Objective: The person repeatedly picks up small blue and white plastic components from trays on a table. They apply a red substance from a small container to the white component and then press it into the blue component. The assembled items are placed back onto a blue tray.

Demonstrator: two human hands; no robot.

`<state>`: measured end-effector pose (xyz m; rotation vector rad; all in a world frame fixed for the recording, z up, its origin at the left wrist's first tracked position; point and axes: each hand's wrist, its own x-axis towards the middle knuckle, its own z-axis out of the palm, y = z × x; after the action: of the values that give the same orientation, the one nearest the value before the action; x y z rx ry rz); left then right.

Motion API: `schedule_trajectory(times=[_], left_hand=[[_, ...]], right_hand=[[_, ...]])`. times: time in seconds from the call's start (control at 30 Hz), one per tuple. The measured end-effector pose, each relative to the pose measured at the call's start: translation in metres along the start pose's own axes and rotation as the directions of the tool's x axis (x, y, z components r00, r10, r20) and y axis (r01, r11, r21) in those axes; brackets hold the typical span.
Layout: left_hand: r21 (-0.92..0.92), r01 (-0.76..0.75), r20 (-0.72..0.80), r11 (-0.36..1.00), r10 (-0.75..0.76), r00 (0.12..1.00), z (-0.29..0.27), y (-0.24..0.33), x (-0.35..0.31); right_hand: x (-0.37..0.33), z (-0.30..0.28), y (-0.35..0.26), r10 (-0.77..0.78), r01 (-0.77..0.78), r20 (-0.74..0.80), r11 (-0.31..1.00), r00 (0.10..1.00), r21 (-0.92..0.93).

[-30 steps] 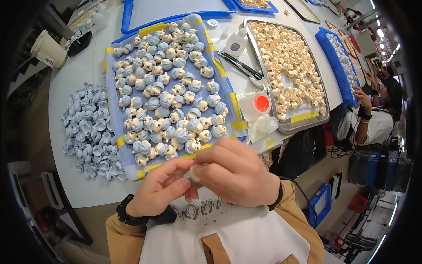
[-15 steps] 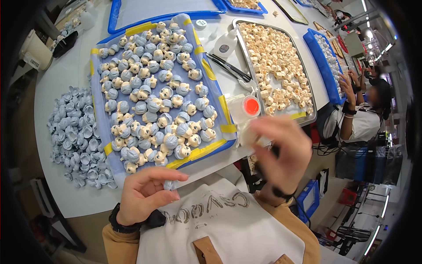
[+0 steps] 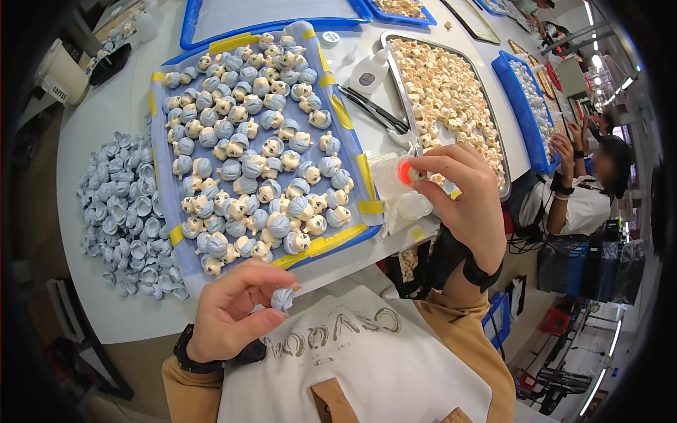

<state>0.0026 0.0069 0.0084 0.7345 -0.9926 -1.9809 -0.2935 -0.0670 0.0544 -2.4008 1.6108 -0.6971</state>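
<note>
Near the table's front edge, my left hand (image 3: 236,310) pinches a small blue-grey doll hair piece (image 3: 283,299) between thumb and fingers. My right hand (image 3: 462,190) pinches a small cream doll face piece (image 3: 417,175) right at an orange-red round container (image 3: 403,169); whether the two touch I cannot tell. Behind my left hand, a paper-lined blue tray (image 3: 368,233), taped in yellow, holds many cream doll heads with blue-grey hair. A heap of loose hair pieces (image 3: 120,204) lies on the table at left.
A metal tray (image 3: 400,92) with cream doll parts stands right of the doll heads. Between the trays are a white bottle (image 3: 368,72) and black tweezers (image 3: 374,109). A blue tray (image 3: 518,106) stands farther right, near a seated co-worker (image 3: 578,190). At far left stands a beige container (image 3: 62,70).
My right hand has moved up and slightly right, bringing the face piece to the orange-red container. My left hand stays nearly in place, its hair piece now more visible.
</note>
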Motion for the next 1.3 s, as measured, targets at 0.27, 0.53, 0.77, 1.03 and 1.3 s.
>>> schedule_trajectory(times=[0.27,0.53,0.77,1.03,1.3], left_hand=[[-0.039,-0.042,-0.046,0.998,0.040,0.998,0.004,-0.001,0.001],[-0.036,-0.021,-0.082,0.999,0.018,0.996,0.011,-0.001,0.005],[-0.034,-0.025,-0.053,0.999,0.023,0.998,0.014,-0.002,0.010],[0.075,0.020,-0.092,0.997,-0.013,0.996,0.013,-0.002,0.005],[-0.081,0.083,-0.091,0.993,-0.090,0.992,0.012,-0.001,-0.002]], right_hand=[[-0.011,0.007,0.004,0.013,-0.010,-0.111,1.000,0.994,0.028],[-0.033,0.028,-0.009,0.146,-0.072,-0.369,0.975,0.918,0.208],[-0.036,0.042,-0.067,-0.222,0.341,-0.265,0.723,0.938,0.600],[-0.032,0.055,-0.072,-0.377,0.363,-0.099,0.739,0.921,0.568],[-0.037,0.070,-0.094,-0.329,0.388,-0.227,0.870,0.917,0.303]])
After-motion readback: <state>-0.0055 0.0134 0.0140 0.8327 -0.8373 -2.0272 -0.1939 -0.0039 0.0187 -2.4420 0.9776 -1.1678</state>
